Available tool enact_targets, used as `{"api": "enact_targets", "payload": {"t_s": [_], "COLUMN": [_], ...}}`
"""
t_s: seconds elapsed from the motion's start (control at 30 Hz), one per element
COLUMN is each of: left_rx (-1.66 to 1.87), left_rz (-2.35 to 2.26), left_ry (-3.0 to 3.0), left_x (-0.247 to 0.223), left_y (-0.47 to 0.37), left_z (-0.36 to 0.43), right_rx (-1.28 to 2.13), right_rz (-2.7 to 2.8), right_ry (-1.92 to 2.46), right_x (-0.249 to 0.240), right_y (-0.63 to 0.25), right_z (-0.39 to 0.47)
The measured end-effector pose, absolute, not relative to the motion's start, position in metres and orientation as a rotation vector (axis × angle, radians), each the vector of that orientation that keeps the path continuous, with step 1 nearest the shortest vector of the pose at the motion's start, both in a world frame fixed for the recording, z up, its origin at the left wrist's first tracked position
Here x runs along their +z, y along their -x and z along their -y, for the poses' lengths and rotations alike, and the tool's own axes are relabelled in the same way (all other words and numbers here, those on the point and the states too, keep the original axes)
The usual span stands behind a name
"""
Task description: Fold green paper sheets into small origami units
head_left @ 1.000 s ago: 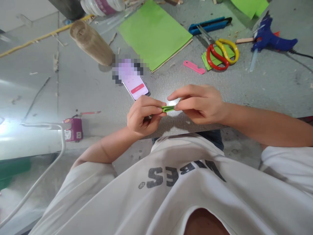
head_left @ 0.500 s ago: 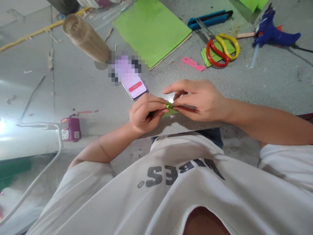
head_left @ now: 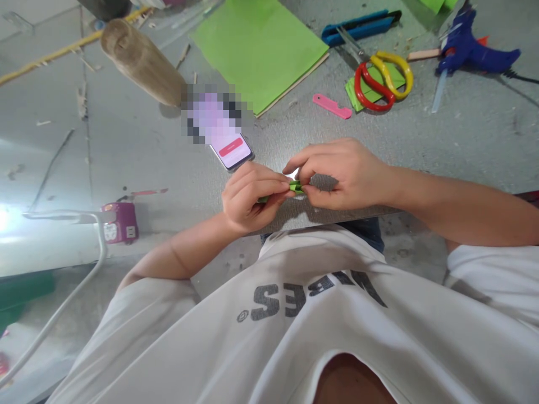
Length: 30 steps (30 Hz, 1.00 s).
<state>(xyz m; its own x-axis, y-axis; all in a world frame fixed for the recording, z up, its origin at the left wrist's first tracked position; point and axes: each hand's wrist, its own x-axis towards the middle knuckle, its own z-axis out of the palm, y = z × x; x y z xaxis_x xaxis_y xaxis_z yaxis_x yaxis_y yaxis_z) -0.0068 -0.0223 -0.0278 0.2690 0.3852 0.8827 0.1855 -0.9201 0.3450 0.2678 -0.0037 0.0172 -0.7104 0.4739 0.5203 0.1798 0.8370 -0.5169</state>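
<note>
A small folded piece of green paper [head_left: 296, 187] is pinched between my two hands close to the table's front edge. My left hand [head_left: 255, 193] is closed on its left end, and a bit of green shows under those fingers too. With thumb and forefinger, my right hand [head_left: 343, 174] grips the right end. Much of the paper is hidden by the fingers, so its full shape cannot be made out. Just beyond my left hand lies a phone [head_left: 231, 151] with its screen lit.
Green paper sheets [head_left: 261, 56] lie at the back. Scissors [head_left: 374, 95] rest on small green pieces, near a blue cutter [head_left: 362, 28] and a pink plastic piece [head_left: 332, 106]. A blue glue gun [head_left: 463, 50] is at right, a wooden cylinder [head_left: 143, 62] and a purple box [head_left: 120, 223] at left.
The green paper has been turned, its wider flap below the fingers no longer showing. My right hand's fingers have curled in closer around its right end.
</note>
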Motion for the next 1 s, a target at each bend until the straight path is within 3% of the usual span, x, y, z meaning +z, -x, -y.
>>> {"api": "enact_targets", "payload": {"t_s": [0.6,1.0], "left_rx": [1.694,2.062], "left_rz": [-0.613,-0.531], "left_ry": [-2.142,-1.962], "left_x": [-0.019,-0.020], "left_y": [-0.005,-0.004], "left_z": [0.029,0.015], "right_rx": [0.425,0.323], "right_rz": [2.395,2.218], "right_ry": [0.557,0.491], "right_x": [0.016,0.015], "right_y": [-0.268,-0.271], "right_z": [0.004,0.008]}}
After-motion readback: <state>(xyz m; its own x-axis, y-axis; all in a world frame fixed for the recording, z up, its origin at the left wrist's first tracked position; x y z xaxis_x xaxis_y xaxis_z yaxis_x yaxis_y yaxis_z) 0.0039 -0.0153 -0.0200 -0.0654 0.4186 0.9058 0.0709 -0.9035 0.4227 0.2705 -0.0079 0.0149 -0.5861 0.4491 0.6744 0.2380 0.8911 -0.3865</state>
